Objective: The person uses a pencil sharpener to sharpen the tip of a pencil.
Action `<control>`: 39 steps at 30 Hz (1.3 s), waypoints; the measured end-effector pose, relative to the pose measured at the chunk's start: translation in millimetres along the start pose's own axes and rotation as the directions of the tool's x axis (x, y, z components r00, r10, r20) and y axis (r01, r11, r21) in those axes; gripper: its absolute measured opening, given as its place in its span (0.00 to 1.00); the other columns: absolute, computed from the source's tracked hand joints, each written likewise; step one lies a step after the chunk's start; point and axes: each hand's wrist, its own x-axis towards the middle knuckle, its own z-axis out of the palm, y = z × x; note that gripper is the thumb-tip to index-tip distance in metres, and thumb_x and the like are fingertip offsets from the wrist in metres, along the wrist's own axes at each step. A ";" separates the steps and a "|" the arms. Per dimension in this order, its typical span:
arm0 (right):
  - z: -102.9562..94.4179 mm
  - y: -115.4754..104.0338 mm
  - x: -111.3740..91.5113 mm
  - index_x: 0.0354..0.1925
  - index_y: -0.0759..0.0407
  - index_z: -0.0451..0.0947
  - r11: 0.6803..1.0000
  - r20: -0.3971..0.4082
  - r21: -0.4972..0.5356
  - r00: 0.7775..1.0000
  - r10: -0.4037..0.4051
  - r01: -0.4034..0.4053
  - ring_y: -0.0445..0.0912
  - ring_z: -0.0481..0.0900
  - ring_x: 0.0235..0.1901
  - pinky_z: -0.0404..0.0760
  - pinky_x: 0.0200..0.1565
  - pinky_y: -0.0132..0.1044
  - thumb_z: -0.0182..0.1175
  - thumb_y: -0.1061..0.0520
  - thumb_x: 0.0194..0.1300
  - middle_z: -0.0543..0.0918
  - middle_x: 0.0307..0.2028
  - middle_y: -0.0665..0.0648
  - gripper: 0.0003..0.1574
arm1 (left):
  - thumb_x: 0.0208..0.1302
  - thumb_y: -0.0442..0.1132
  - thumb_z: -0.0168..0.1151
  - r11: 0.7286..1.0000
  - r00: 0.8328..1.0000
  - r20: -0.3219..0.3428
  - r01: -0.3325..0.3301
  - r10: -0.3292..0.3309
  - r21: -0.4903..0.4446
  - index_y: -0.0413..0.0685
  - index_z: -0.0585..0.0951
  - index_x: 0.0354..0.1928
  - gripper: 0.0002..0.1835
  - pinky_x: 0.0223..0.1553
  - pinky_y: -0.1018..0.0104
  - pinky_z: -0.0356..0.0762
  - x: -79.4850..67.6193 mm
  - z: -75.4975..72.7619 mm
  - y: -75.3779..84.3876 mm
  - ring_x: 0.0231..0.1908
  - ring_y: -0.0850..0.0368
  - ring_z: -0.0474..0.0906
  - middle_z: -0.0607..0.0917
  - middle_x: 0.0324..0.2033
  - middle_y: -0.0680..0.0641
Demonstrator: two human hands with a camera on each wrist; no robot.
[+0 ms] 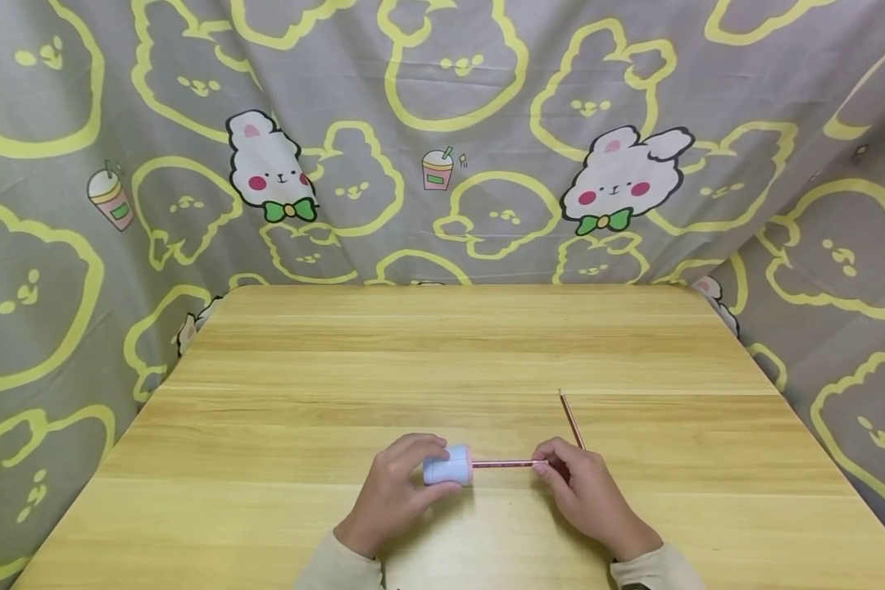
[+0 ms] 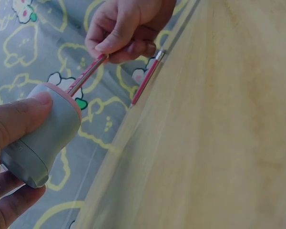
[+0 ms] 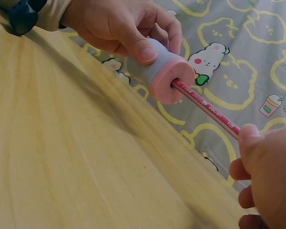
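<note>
My left hand point(image 1: 398, 487) grips a pale blue pencil sharpener point(image 1: 448, 465) with a pink end, thumb on one side and fingers on the other. A red striped pencil point(image 1: 503, 465) sticks into the hole in the pink face, seen closely in the right wrist view, where the pencil point(image 3: 207, 109) carries white lettering. At the pencil's outer end, my right hand point(image 1: 586, 492) pinches it between thumb and fingers. The pencil's tip is hidden inside the sharpener. In the left wrist view the sharpener point(image 2: 52, 129) is held over the table's edge region.
A second red pencil point(image 1: 571, 419) lies on the wooden table point(image 1: 302, 369), just beyond my right hand. A grey curtain point(image 1: 442, 221) with yellow outlines and white rabbits hangs behind and beside the table.
</note>
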 end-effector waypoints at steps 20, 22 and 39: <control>4.2 -0.6 0.4 0.37 0.51 0.78 0.999 0.012 -0.021 0.999 -0.031 0.032 0.30 0.64 0.21 0.68 0.21 0.20 0.66 0.71 0.56 0.77 0.25 0.43 0.17 | 0.41 0.37 0.80 1.000 1.000 0.008 0.009 -0.009 -0.020 0.42 0.81 0.35 0.19 0.45 0.71 0.82 0.4 0.7 0.8 0.42 0.52 0.82 0.85 0.40 0.43; 3.5 -1.5 0.9 0.36 0.51 0.78 0.999 0.016 -0.030 0.999 -0.036 0.036 0.29 0.64 0.21 0.68 0.21 0.20 0.66 0.71 0.56 0.77 0.25 0.43 0.16 | 0.41 0.37 0.80 1.000 1.000 0.008 0.006 -0.005 -0.022 0.42 0.81 0.35 0.19 0.45 0.71 0.82 0.2 0.9 0.4 0.42 0.51 0.83 0.85 0.40 0.43; 4.5 -5.4 1.5 0.34 0.53 0.79 0.989 -0.007 -0.111 0.995 -0.097 0.095 0.30 0.67 0.24 0.70 0.24 0.19 0.65 0.61 0.63 0.78 0.28 0.41 0.04 | 0.42 0.38 0.80 1.000 1.000 0.021 0.021 -0.020 -0.021 0.43 0.81 0.34 0.18 0.44 0.71 0.82 0.4 1.0 0.5 0.42 0.52 0.83 0.85 0.40 0.43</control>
